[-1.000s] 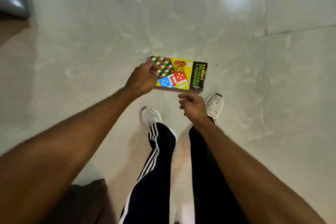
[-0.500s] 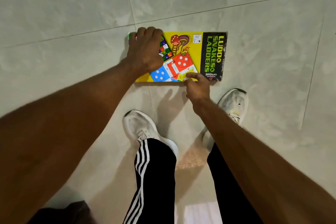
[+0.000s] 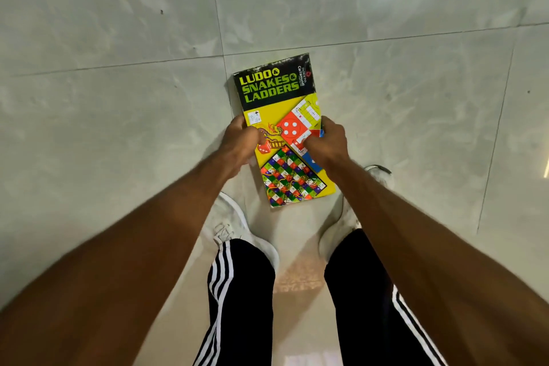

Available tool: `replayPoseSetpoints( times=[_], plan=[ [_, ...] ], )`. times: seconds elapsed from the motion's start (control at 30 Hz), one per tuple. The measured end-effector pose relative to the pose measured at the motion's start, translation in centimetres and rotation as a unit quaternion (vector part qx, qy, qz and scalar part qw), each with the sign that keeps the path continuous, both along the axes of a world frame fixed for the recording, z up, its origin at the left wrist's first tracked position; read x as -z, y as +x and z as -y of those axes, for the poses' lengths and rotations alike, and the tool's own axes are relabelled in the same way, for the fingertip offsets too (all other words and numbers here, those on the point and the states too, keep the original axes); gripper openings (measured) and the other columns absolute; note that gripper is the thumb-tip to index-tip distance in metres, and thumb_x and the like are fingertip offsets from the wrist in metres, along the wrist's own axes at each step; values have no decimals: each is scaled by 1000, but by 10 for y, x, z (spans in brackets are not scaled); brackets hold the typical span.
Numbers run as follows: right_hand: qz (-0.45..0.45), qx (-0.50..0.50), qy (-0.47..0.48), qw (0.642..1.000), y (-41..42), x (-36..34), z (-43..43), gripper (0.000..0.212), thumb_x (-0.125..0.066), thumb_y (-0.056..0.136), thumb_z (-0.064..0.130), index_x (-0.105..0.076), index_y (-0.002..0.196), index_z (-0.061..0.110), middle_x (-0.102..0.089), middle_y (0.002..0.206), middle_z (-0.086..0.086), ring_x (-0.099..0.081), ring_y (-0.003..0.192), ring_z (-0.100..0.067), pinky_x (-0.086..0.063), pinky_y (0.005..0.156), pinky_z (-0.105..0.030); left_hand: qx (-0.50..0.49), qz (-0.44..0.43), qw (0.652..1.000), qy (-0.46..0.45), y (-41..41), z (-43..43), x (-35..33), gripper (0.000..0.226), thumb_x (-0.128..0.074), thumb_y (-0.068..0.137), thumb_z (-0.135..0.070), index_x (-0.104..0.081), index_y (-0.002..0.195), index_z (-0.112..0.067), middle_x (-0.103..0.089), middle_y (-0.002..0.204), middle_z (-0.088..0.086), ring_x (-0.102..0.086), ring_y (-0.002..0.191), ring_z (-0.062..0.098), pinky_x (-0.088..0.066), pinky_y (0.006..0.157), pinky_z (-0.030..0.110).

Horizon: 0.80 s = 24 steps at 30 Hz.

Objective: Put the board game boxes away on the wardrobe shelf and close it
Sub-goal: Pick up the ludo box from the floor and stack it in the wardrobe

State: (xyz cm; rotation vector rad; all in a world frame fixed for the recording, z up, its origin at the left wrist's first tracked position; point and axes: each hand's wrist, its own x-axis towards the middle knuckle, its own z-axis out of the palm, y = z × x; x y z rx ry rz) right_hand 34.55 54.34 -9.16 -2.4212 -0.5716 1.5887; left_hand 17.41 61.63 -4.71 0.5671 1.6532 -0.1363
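A flat yellow and black board game box [image 3: 274, 92], printed "Ludo & Snakes & Ladders", is held lengthwise above the floor, its black title end pointing away from me. My left hand [image 3: 242, 142] grips its left long edge with the thumb on the lid. My right hand [image 3: 326, 142] grips the right long edge, fingers curled over the lid. The box hangs lifted between my feet. No wardrobe or shelf is in view.
Pale glossy floor tiles [image 3: 118, 128] fill the view, with a lamp reflection at the top right. My two white shoes [image 3: 228, 226] and black striped trousers [image 3: 240, 300] are below the box.
The box lay crosswise on the floor under my left hand; now both hands hold it, turned lengthwise and raised off the tiles. My right hand moved from its near edge to its right side.
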Motion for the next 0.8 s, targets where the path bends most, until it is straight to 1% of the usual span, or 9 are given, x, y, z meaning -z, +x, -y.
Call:
replayPoseSetpoints(
  times=[0.07,0.1,0.23,0.33,0.43,0.5,0.6,0.7,0.8],
  plan=[
    [-7,1,19,1000,4,10,5,46,-56,61,33,-65,105,27,-72,100,-2,-69,93,-27,-58,86,-50,-51,14,999,11,4,9,-3,49,-56,72,3,-58,112,-27,-72,104,-2,-67,86,18,-46,57,25],
    [-12,8,38,999,3,-5,0,44,-57,62,30,-66,105,27,-73,99,-1,-70,93,-25,-58,87,-50,-62,18,997,33,7,11,-7,54,-56,71,5,-58,114,-28,-72,105,-2,-67,90,18,-47,59,26],
    [-40,33,119,992,3,-61,-20,39,-65,72,28,-65,112,30,-72,106,1,-70,98,-16,-58,88,-48,-117,30,980,158,18,4,-47,66,-55,67,12,-55,122,-25,-68,102,-2,-65,83,10,-52,63,25],
    [-29,54,187,981,19,-117,-40,42,-63,73,31,-64,115,33,-70,110,1,-66,106,-18,-56,91,-48,-152,66,961,222,32,-15,-103,70,-58,59,3,-57,119,-32,-63,111,3,-66,91,15,-60,73,36],
    [-15,72,223,972,44,-206,-60,50,-64,79,23,-60,129,28,-61,122,-3,-58,116,-18,-52,100,-46,-164,99,948,255,54,-35,-183,74,-56,54,-3,-57,117,-42,-60,115,4,-65,95,19,-57,72,39],
    [-7,88,233,968,64,-279,-62,53,-66,86,13,-55,137,24,-54,128,-5,-55,119,-17,-49,103,-42,-146,110,947,265,69,-38,-248,81,-61,54,-9,-54,130,-38,-56,126,8,-65,105,27,-58,75,40],
    [-1,100,260,960,92,-388,-57,55,-70,88,15,-53,140,24,-52,130,-4,-55,120,-16,-49,104,-44,-125,133,940,288,93,-40,-348,83,-63,58,-12,-50,136,-37,-56,130,11,-62,110,36,-57,73,37],
    [-3,124,255,959,111,-512,-25,58,-70,89,19,-49,143,24,-50,133,-4,-54,123,-17,-50,104,-46,-111,155,939,285,119,-26,-468,78,-60,63,-8,-50,137,-31,-54,132,13,-65,107,31,-55,68,26],
    [17,148,266,952,121,-597,15,61,-69,89,16,-46,145,23,-49,133,-4,-53,125,-17,-50,104,-48,-71,175,935,299,131,-4,-552,77,-61,63,-13,-50,136,-34,-52,133,10,-64,110,28,-59,77,35]
  ],
)
